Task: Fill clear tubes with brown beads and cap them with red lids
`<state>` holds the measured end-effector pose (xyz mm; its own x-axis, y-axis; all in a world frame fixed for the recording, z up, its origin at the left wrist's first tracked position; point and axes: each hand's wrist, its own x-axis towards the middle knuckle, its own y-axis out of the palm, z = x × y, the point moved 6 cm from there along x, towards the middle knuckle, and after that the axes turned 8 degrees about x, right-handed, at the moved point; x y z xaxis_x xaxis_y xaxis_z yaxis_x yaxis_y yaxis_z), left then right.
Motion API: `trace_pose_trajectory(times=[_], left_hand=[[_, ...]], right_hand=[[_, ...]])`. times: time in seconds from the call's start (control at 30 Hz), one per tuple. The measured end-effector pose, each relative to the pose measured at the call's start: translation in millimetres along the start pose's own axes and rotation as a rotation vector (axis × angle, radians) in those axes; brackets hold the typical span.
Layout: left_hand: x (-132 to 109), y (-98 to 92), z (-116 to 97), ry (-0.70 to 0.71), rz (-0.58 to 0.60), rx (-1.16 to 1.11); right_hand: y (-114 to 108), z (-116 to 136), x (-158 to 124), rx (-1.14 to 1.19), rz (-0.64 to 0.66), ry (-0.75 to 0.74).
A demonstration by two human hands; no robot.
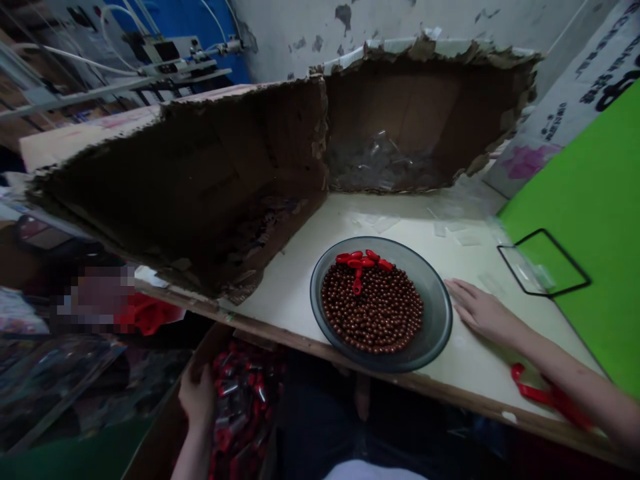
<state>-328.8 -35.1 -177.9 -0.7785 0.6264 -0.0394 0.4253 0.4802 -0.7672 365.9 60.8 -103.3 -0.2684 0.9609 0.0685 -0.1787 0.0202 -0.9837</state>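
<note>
My left hand (197, 395) grips the edge of a box (159, 421) below the table, its fingers partly hidden. Inside that box lie many small red-and-clear plastic pieces (243, 400). On the table, my right hand (477, 312) rests with fingers stretched out, fingertips at the right side of a grey bowl (440, 327). Shiny brown beads (375, 320) fill much of the bowl. Several small red plastic pieces (363, 261) lie on the beads toward the back; one points down toward the middle.
Two torn-edged cardboard bins, left (165, 173) and back (425, 113), stand on the table (310, 267); clear plastic pieces (385, 157) lie in the back one. A green panel (600, 233) with a black wire frame (565, 293) borders the right. Something red (535, 392) lies under my right forearm.
</note>
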Motion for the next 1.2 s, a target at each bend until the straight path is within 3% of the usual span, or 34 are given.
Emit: trace_pose_trajectory(times=[0.07,0.23,0.3,0.4,0.5,0.57,0.67,0.73,0.8,0.9,1.0,1.1,1.2], left_hand=[[-17.5,-4.5,-51.7,0.091,-0.069,-0.177],[-89.2,-5.1,-196.8,0.427,0.029,-0.558],[-114.2,1.0,-239.5,0.522,0.112,-0.621],[-139.6,16.4,-279.9,0.619,0.213,-0.671],[-153.5,31.0,-297.6,0.699,0.238,-0.663],[-158.0,37.1,-300.7,0.731,0.221,-0.639],[-160.2,41.1,-299.9,0.744,0.21,-0.619],[-160.2,41.6,-299.0,0.747,0.21,-0.618],[-159.6,41.9,-298.6,0.747,0.213,-0.617],[-159.3,43.4,-298.6,0.753,0.227,-0.62],[-159.3,44.5,-298.0,0.751,0.233,-0.64],[-159.0,45.0,-297.0,0.738,0.238,-0.661],[-158.6,45.8,-296.1,0.73,0.245,-0.667]], right_hand=[[-10.4,5.9,2.0,-0.026,-0.037,0.008],[-67.1,29.4,12.5,0.112,-0.273,0.125],[-86.4,35.3,16.6,0.244,-0.297,0.237],[-106.3,40.7,21.1,0.546,-0.347,0.374],[-117.1,54.6,25.9,0.869,-0.408,0.411],[-119.6,78.2,32.9,0.911,-0.365,0.359],[-110.6,132.5,51.7,0.739,-0.176,0.143],[-93.5,169.1,66.4,0.544,-0.009,-0.07],[-71.9,190.1,80.2,0.301,0.139,-0.223],[-51.1,189.2,99.5,-0.04,0.263,-0.287],[-51.9,182.9,111.7,-0.178,0.298,-0.358],[-58.6,184.1,114.8,-0.125,0.323,-0.351],[-63.5,191.6,110.2,0.12,0.337,-0.264]])
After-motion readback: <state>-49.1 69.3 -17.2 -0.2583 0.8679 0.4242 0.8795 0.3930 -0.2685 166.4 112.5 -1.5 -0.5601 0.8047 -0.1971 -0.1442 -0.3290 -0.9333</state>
